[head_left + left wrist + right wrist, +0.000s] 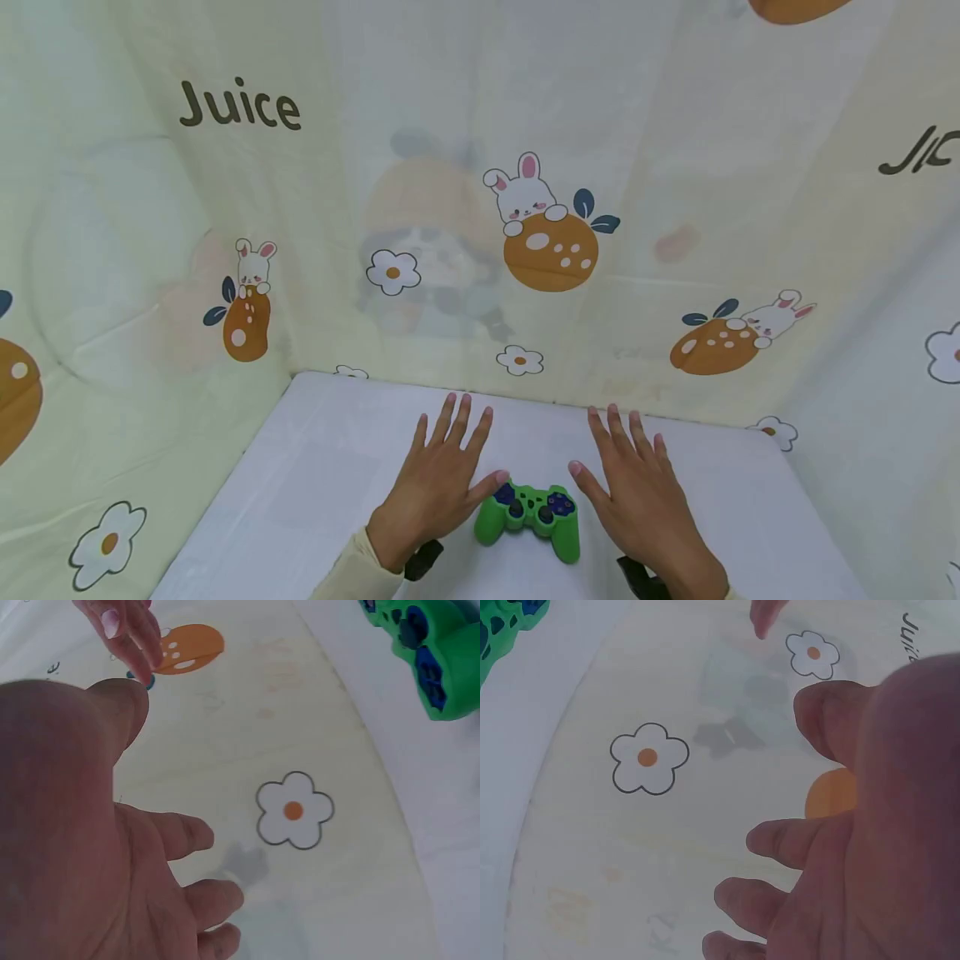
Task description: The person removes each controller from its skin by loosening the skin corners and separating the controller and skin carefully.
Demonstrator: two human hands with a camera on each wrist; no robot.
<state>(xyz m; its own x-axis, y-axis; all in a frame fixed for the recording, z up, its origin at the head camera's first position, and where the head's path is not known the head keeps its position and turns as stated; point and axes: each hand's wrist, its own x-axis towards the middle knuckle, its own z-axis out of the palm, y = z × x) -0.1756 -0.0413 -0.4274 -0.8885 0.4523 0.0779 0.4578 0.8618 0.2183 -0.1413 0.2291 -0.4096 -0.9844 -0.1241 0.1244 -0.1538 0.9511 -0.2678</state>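
A green game controller point(531, 515) with dark blue button areas and two dark thumbsticks lies on the white table between the hands. The left hand point(442, 483) is held palm down with its fingers spread, and its thumb tip overlaps the controller's upper left corner in the head view. On the other side, the right hand point(637, 492) spreads its fingers too, its thumb pointing at the controller with a gap between. Neither hand holds anything. In the left wrist view, part of the controller point(442, 660) shows at the upper right; the right wrist view catches its edge point(506, 634) at the upper left.
A pale curtain point(435, 100) printed with rabbits, oranges and flowers stands behind and at both sides of the white table point(300, 475). Blurred shapes show through the cloth. A black strap piece point(423, 560) sits at the left wrist, another point(642, 579) at the right.
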